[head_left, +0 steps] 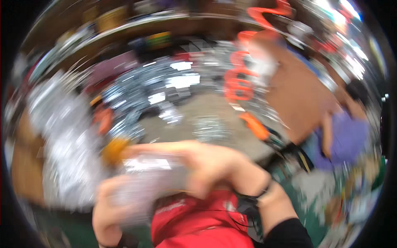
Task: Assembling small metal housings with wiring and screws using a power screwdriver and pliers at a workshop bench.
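In the head view, heavily blurred, we see the left hand [111, 215] and the right hand [206, 165] both closed around a pale package [151, 177] with a white rectangular label, low in the frame's centre. An orange cap [115, 149] shows at its upper-left end. Orange shapes [240, 80] hang at upper right.

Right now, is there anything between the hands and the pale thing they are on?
Nothing visible: the right hand lies over the blurred pale object and the left hand grips it from below. Motion blur hides finer detail.
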`<action>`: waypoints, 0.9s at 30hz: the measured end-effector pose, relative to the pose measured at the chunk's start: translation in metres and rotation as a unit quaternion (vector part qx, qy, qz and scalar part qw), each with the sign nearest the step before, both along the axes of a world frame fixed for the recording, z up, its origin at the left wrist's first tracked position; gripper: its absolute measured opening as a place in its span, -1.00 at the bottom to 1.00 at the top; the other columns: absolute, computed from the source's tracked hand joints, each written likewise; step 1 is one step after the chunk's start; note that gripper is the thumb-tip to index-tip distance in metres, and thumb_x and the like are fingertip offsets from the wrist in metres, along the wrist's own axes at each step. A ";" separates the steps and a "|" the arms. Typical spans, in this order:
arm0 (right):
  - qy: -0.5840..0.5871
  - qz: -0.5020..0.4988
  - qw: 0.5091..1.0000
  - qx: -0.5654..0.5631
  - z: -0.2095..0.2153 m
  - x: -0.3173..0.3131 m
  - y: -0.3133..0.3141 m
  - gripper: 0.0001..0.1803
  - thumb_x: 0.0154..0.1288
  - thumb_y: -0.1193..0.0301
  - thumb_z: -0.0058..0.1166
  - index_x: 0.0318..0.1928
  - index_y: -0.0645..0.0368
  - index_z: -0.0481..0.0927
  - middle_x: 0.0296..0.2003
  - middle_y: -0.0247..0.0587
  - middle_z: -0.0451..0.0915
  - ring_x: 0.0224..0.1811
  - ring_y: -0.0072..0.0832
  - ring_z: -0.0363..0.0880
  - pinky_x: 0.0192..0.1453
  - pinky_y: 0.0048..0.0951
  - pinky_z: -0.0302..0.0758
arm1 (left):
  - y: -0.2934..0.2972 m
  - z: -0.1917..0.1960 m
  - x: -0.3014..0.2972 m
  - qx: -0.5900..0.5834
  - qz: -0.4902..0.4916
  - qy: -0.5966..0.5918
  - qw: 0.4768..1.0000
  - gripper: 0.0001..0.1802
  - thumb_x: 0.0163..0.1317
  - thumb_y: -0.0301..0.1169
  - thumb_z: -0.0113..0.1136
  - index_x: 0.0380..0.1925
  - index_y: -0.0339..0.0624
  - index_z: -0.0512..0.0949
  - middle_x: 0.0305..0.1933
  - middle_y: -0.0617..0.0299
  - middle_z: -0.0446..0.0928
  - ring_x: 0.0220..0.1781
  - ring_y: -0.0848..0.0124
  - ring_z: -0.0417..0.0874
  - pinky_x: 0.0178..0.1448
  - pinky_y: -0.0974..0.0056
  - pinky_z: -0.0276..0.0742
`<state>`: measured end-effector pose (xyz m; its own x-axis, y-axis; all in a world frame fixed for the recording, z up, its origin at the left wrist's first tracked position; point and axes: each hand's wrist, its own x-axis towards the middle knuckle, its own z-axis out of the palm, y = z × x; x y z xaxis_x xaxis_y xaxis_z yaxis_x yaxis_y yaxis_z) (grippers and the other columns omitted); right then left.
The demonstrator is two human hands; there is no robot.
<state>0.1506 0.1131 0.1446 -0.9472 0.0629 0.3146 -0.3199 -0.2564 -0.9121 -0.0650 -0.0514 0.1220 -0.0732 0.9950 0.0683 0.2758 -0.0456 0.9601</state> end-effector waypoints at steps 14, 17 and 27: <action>-0.080 -0.382 0.847 0.362 -0.010 -0.074 -0.081 -0.49 0.17 0.57 0.11 0.16 0.34 0.38 -0.03 -0.01 0.52 -0.06 -0.22 0.58 -0.02 -0.34 0.50 | -0.081 0.038 -0.008 0.426 0.363 0.319 0.765 -0.31 0.14 -0.16 0.35 0.18 -0.35 0.39 0.29 0.01 0.38 0.22 0.14 0.44 0.33 0.14 0.28; 0.061 -0.297 0.767 0.565 -0.007 -0.134 -0.137 -0.11 0.06 0.47 0.23 0.40 0.33 0.12 -0.08 0.07 0.48 -0.15 -0.09 0.55 -0.07 -0.25 0.55 | -0.071 0.011 -0.020 0.272 0.308 0.082 0.908 0.13 0.06 0.42 0.09 0.26 -0.46 0.23 0.23 -0.07 0.37 0.19 0.30 0.47 0.24 0.16 0.38; 0.121 -0.314 0.773 0.538 0.022 -0.210 -0.069 -0.79 0.05 0.48 0.23 -0.25 0.20 0.60 -0.23 -0.08 0.54 -0.17 -0.13 0.52 -0.13 -0.23 0.49 | -0.155 -0.020 -0.263 0.139 0.647 0.306 0.684 -0.22 0.15 -0.24 0.34 0.33 -0.25 0.25 0.13 0.00 0.51 0.13 0.22 0.53 0.21 0.20 0.40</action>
